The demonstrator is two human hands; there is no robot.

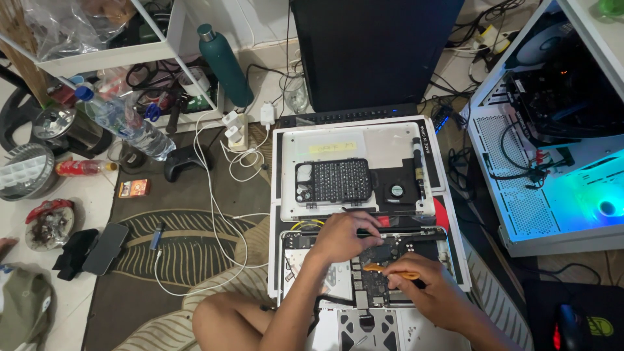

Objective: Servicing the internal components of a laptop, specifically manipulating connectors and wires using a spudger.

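The right hand [434, 289] is closed around a small orange pry tool [390, 270], held like a pen, with the flat tip pointing to the left over the dark circuit board [380, 276] of the opened laptop [364, 286]. The left hand [344, 235] is partly curled and rests on the upper edge of the laptop, near the hinge; its fingers seem to press on a dark strip there, but I cannot tell if they really hold something.

The pry tool looks light, thin and a little flexible, so it is best held near its middle, as it is now. The circuit board looks stiff but fragile, with many small parts and thin cables; I think it should be touched only at its edges and never bent. The laptop body is flat and heavier, and it lies steady.

The laptop lies on the floor, on a white panel [455, 214], directly in front of the person's bare knee [221, 318]. Just behind it lies the removed bottom cover [396, 140], and on this cover are a black screwdriver bit case [335, 181], a small black fan [396, 190] and a black pen-like driver [418, 166].

The floor has a dark rug [188, 247] with a leaf pattern. White cables [218, 214] run over it to chargers. To the left are a green bottle [224, 62], a clear water bottle [123, 120] and a white shelf [117, 55]. To the right stands an open white computer case [552, 156] with blue light inside.
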